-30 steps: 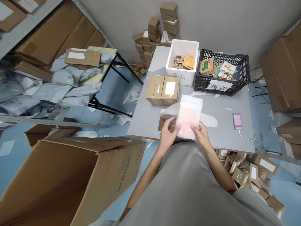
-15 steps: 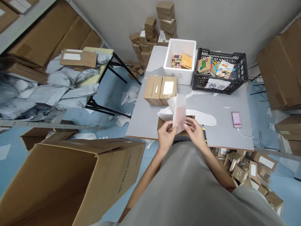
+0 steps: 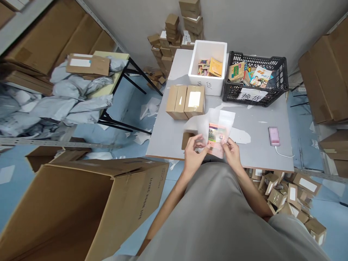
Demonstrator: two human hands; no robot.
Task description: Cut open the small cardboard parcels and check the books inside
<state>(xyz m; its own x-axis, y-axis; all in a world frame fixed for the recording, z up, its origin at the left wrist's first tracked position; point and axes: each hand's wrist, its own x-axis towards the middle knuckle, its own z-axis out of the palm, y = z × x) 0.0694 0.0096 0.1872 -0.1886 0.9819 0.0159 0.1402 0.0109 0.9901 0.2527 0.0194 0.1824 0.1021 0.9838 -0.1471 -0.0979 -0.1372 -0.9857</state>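
Clamped on a flat, rectangular wrapped booklet [image 3: 214, 137] — fingers of the left hand [image 3: 193, 154] at its lower left, fingers of the right hand [image 3: 232, 155] at its lower right, thumbs on the near face. Held up at the near edge of the tabletop [image 3: 272, 117], between both hands. Pinkish with a green picture, showing through thin, milky, softly creased wrapping [image 3: 227, 116], loose at the top.

Just beside the left hand, partly covered, brown cardboard [image 3: 187, 139]. Farther over the smooth grey surface: torn white paper [image 3: 240, 136], two taped cardboard boxes [image 3: 194, 103] side by side, a white foam box [image 3: 209, 87] with books inside, a black lattice crate [image 3: 282, 78] also holding books. Toward the right, a pink phone [image 3: 274, 136] on a white cable.

Around the tabletop, blue floor [image 3: 127, 98] littered with paper, crumpled grey plastic parcels [image 3: 62, 108], a large open carton [image 3: 133, 206], and — against a plain grey wall [image 3: 250, 25] — stacked small boxes [image 3: 166, 47].
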